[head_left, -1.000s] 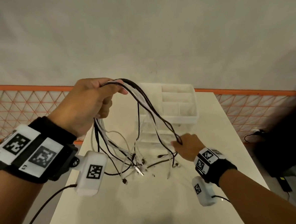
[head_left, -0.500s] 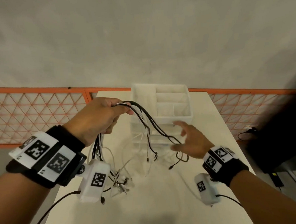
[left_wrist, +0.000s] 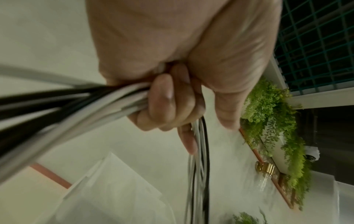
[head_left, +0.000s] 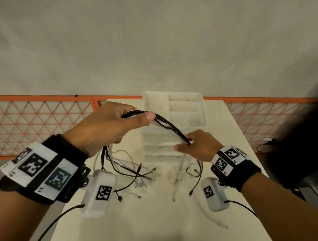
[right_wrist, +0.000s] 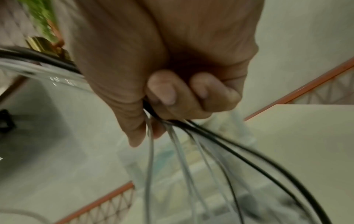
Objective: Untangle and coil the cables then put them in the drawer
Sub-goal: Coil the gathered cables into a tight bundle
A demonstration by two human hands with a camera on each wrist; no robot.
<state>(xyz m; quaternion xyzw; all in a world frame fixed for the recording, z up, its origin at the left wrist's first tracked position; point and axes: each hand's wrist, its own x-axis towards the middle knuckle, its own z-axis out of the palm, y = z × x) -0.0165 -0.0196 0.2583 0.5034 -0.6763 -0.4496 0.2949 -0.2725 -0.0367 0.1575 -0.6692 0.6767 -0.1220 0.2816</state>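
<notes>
Change: since half a second ago the right hand [head_left: 199, 145], then spread and apart from the strands, has closed on the cables [head_left: 170, 126].
Left hand [head_left: 106, 127]: raised at left, fingers and thumb curled round the bundle's top.
Right hand: lower and to the right, fingers curled round the same strands, loose ends hanging below.
Cables: arched between both hands, their ends trailing on the table [head_left: 142, 223].
Progress: early; black and white strands are mixed and uncoiled.
Left to do: separating, coiling and stowing in the drawer unit [head_left: 173, 119] at the far side, its drawers seemingly closed.
</notes>
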